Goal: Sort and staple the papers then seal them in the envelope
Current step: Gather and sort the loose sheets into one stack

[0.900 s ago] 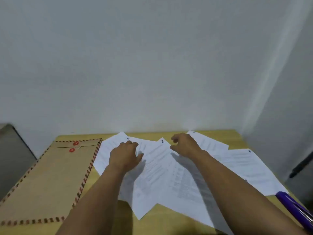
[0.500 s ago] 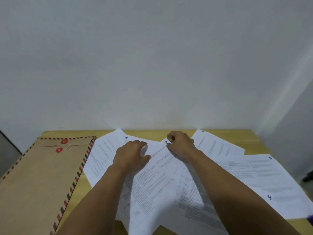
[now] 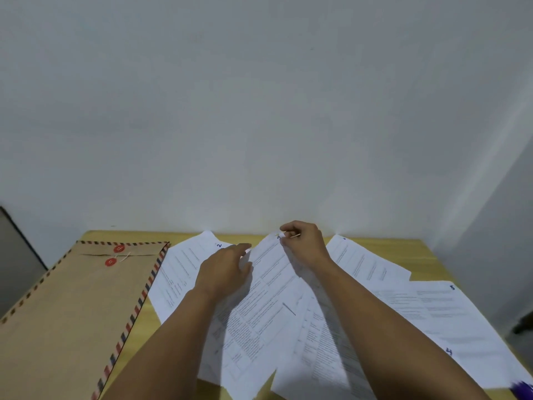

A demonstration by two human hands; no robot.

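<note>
Several printed papers point(image 3: 288, 321) are lying fanned across the wooden table point(image 3: 424, 255), just right of the brown envelope point(image 3: 72, 307), and I am watching both bare hands working at the middle sheet point(image 3: 268, 284). My right hand point(image 3: 305, 246) is pinching that sheet's far corner between thumb and curled fingers, lifting it slightly off the pile. My left hand point(image 3: 225, 272) is lying on the sheets nearer the envelope, fingers loosely bent and pressing down; whether it is actually gripping an edge I cannot tell.

I am judging this to be the sorting step, nowhere near stapling yet: handwritten numbers 2, 4 and 5 are showing on separate sheets, so the order is readable. Doing it well is calling for one sheet at a time, drawn by its corner while the other hand is holding the rest flat, so nothing is dragging or creasing. The overlaps are looking loose enough to slide together.

The pinched sheet is running with its long axis away from me, top corner pointing toward the wall point(image 3: 259, 111) and tilting a little away from the envelope. The envelope itself is lying flat, long axis also running away from me, its flap end with two red string buttons point(image 3: 114, 255) farthest from me, flap apparently closed.
</note>
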